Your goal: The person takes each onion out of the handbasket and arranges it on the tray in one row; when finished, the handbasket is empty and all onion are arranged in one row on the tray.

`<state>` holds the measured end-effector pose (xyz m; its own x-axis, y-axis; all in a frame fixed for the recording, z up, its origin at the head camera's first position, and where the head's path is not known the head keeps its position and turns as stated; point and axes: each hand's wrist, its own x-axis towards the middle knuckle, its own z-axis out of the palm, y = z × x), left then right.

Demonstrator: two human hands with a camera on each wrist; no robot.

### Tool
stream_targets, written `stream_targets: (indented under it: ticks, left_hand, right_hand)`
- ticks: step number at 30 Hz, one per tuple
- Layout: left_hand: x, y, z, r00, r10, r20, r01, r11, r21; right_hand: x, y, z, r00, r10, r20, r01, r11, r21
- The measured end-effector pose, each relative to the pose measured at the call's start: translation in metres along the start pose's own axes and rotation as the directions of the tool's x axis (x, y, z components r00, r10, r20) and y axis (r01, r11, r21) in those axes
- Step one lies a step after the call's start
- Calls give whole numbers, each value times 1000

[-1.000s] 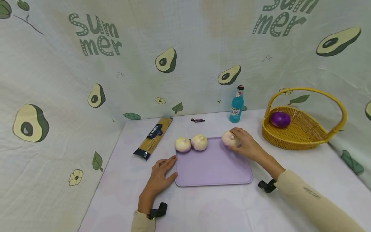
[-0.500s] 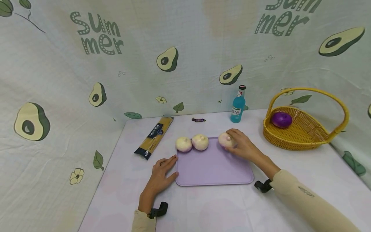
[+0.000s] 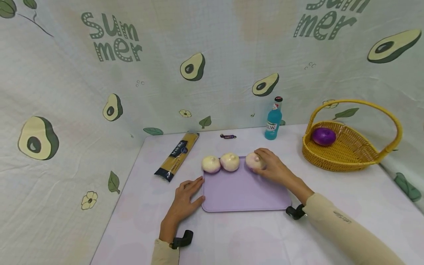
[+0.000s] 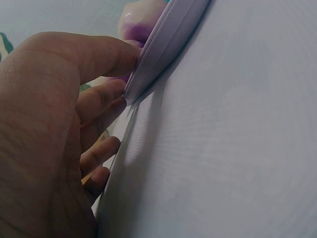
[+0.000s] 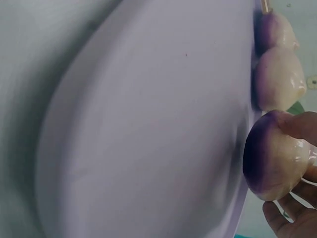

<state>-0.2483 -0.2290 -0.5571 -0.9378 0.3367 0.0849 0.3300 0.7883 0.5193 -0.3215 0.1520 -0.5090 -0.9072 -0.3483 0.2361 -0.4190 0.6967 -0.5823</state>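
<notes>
A lilac tray (image 3: pixel 245 193) lies on the table. Two white-and-purple turnips (image 3: pixel 211 164) (image 3: pixel 230 162) sit side by side at its far left edge, white side up. My right hand (image 3: pixel 274 168) grips a third turnip (image 3: pixel 254 161) by its sides, over the tray's far edge, right of the pair with a gap between. In the right wrist view, thumb and fingers spread around this turnip (image 5: pixel 275 161), and its purple underside shows. My left hand (image 3: pixel 186 199) rests at the tray's left edge, fingers fairly straight, thumb and fingertips touching the rim (image 4: pixel 156 54).
A yellow wicker basket (image 3: pixel 338 167) holding a purple round vegetable (image 3: pixel 324 136) stands at the right. Behind the tray are a blue bottle (image 3: pixel 273 121) and a small wrapped candy (image 3: pixel 228 136). A spaghetti pack (image 3: pixel 177 156) lies at the left. Printed cloth hangs behind the table.
My right hand has moved left with its turnip, closer to the other two. The left hand stays at the tray's edge. The whole head view has shifted slightly.
</notes>
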Motion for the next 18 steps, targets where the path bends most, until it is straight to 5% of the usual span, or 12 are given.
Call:
stream_targets:
  ticks: [18]
  left_hand:
    - [0, 1, -1, 1000, 4, -9, -4, 1000, -9]
  right_hand:
    - [10, -7, 14, 999, -43, -18, 42, 999, -19]
